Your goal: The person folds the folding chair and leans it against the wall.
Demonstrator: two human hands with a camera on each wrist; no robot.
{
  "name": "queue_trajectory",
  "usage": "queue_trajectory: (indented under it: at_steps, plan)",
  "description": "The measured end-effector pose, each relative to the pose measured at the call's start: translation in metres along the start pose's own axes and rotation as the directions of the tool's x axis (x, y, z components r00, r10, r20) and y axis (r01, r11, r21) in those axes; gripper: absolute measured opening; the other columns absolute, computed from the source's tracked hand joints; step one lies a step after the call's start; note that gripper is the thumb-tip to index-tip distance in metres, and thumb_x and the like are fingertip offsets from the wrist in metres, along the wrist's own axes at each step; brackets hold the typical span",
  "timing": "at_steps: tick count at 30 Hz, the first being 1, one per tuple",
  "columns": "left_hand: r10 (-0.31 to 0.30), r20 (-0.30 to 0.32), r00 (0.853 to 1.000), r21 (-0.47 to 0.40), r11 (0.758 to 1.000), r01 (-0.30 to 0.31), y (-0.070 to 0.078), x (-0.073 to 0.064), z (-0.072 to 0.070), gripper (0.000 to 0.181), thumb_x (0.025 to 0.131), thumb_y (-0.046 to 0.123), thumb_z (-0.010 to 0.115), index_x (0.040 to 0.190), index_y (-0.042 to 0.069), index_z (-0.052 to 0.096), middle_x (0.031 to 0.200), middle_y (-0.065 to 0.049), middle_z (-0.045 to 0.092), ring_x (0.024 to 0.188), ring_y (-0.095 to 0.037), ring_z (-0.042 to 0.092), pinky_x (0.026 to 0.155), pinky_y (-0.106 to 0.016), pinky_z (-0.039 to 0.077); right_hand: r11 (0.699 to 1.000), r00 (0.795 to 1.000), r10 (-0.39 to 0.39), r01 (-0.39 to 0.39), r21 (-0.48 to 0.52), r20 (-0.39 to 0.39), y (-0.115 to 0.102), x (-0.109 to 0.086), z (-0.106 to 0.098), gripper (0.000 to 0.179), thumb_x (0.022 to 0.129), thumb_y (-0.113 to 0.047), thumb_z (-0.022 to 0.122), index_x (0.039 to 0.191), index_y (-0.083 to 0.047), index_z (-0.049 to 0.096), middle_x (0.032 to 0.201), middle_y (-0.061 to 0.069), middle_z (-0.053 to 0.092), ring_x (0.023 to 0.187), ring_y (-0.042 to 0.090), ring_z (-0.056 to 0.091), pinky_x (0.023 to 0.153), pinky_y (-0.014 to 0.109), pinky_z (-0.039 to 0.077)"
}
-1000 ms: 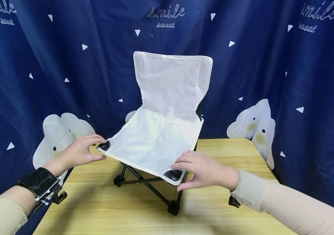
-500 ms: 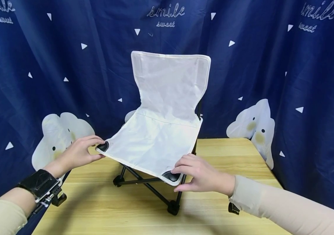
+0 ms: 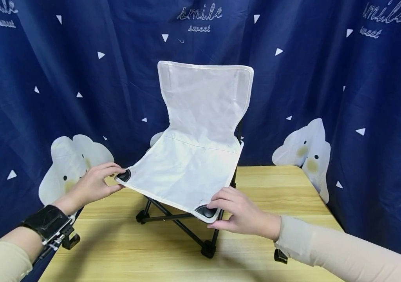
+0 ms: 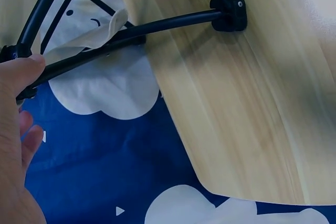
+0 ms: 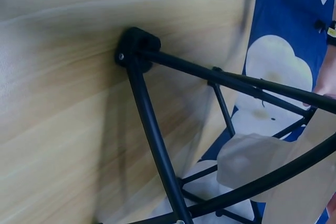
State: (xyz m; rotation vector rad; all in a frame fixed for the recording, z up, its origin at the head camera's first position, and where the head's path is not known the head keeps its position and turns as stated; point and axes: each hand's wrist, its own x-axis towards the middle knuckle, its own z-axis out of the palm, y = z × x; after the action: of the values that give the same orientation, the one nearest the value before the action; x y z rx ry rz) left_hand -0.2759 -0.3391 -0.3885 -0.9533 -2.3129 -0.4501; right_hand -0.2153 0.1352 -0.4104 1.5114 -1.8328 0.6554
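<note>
Chair: a white fabric folding chair with a black tubular frame (image 3: 186, 174) stands unfolded mid-table, backrest rising to 12 o'clock, seat sloping towards us; call its middle the hub of the clock.
Seat corners: a rounded black patch (image 3: 124, 176) sits at 8 o'clock, and a second black patch (image 3: 205, 212) sits close to 6.
Left hand: here at 8 o'clock is the left hand (image 3: 96, 182), pinching the seat's corner, fingers over the patch, thumb underneath; the left wrist view puts that thumb right against the black tube.
Right hand: over at 5 o'clock, the right hand (image 3: 239, 213) pinches its own corner, fingertips on the patch, thumb low at the edge.
Feet: one chunky black foot (image 3: 208, 249) plants at 6 o'clock, another black foot (image 3: 142, 217) at 7.
Table: pale wood-grain tabletop (image 3: 274, 188) under it all.
Wrists: a wide black strap (image 3: 45, 220) rings the left wrist; a beige sleeve (image 3: 348, 246) covers the right forearm.
Backdrop: dark blue curtain (image 3: 123, 31) all round, white cloud print (image 3: 75, 152) at 9 o'clock, another white cloud print (image 3: 307, 137) at 3, "smile sweet" lettering (image 3: 199, 28) up at 12.
</note>
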Motion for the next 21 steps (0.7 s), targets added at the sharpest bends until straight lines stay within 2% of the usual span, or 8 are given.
queue_trajectory:
  at_steps: [5, 12, 21]
  plan:
    - [0.0, -0.023, 1.0, -0.007, 1.0, -0.001, 0.0, -0.0013, 0.0024, 0.054, 0.06, -0.001, 0.102, 0.111, 0.007, 0.083, 0.104, -0.002, 0.078, 0.085, -0.019, 0.073, 0.082, -0.01, 0.052, 1.0, 0.999, -0.006, 0.006, -0.01, -0.039, -0.0019, -0.0026, 0.0022, 0.045, 0.077, -0.028, 0.099, 0.108, -0.006, 0.076, 0.102, 0.002, 0.072, 0.09, 0.017, 0.067, 0.081, 0.03, 0.056]
    - [-0.009, -0.042, 0.999, -0.042, 0.999, 0.007, -0.0007, -0.0027, 0.0053, 0.055, 0.06, -0.009, 0.1, 0.11, 0.006, 0.082, 0.103, 0.0, 0.077, 0.083, -0.016, 0.071, 0.078, -0.019, 0.058, 0.999, 0.994, -0.042, 0.039, -0.027, -0.098, -0.0007, -0.006, 0.006, 0.042, 0.083, -0.029, 0.095, 0.11, -0.004, 0.076, 0.103, 0.005, 0.072, 0.089, 0.019, 0.067, 0.08, 0.031, 0.057]
    - [-0.005, -0.055, 0.998, -0.049, 0.999, 0.003, 0.0021, -0.0019, 0.0074, 0.053, 0.06, -0.014, 0.096, 0.107, 0.005, 0.08, 0.097, 0.001, 0.075, 0.082, -0.015, 0.072, 0.077, -0.021, 0.058, 0.998, 0.99, -0.065, 0.063, -0.019, -0.124, 0.0001, -0.0074, 0.0075, 0.039, 0.086, -0.027, 0.094, 0.111, -0.003, 0.078, 0.101, 0.005, 0.073, 0.087, 0.019, 0.067, 0.078, 0.03, 0.057]
